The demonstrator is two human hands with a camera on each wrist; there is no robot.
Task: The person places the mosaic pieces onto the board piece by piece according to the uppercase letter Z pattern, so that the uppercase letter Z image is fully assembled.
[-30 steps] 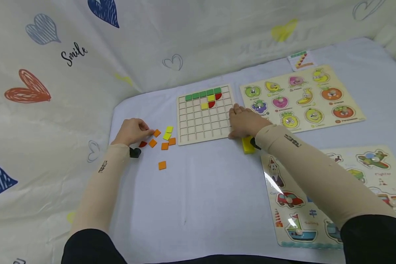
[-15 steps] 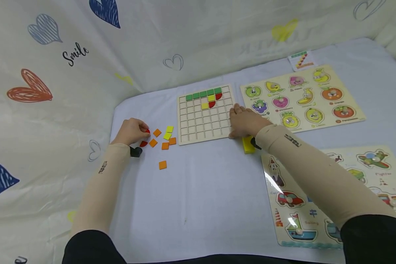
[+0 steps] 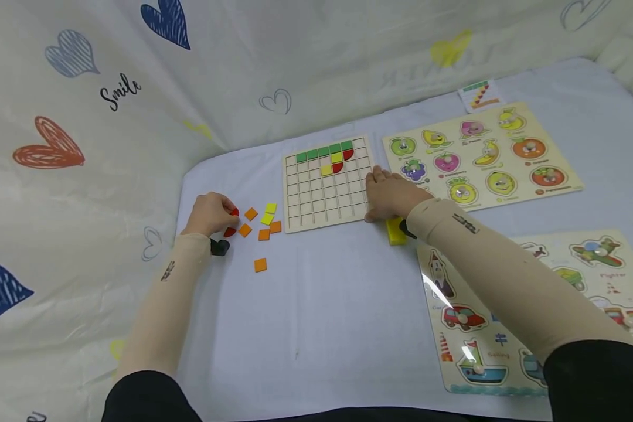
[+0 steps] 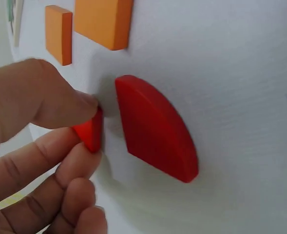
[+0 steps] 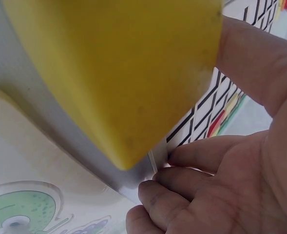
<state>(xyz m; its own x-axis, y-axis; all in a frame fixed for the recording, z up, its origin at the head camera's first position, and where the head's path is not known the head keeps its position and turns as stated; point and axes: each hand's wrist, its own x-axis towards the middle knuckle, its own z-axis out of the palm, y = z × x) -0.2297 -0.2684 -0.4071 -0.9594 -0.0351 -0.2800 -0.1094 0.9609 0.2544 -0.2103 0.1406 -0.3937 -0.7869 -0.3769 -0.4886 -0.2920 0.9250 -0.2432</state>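
Note:
My left hand (image 3: 209,212) pinches a red quarter-circle tile (image 4: 93,132) between thumb and fingers, at the table's left side. Just beside it lies a second red quarter-circle tile (image 4: 155,129) on the white cloth. At the right edge of the wooden grid board (image 3: 306,214), my right hand (image 3: 392,193) rests with its fingers fairly straight against the side. Green square tiles (image 3: 323,151) line the board's top row. Below them sit yellow squares (image 3: 326,170) and red quarter-circles (image 3: 337,168) in a slanting line.
Loose orange squares (image 3: 261,265) and yellow squares (image 3: 267,218) lie between left hand and board. A yellow block (image 3: 395,232) is by the right wrist. Fruit puzzle board (image 3: 443,202), vehicle puzzle board (image 3: 432,357) and small pattern card (image 3: 466,105) are at right.
A red quarter-circle tile has come into sight in my left hand's fingertips, and the hand has shifted very slightly. My right hand stays at the board's edge.

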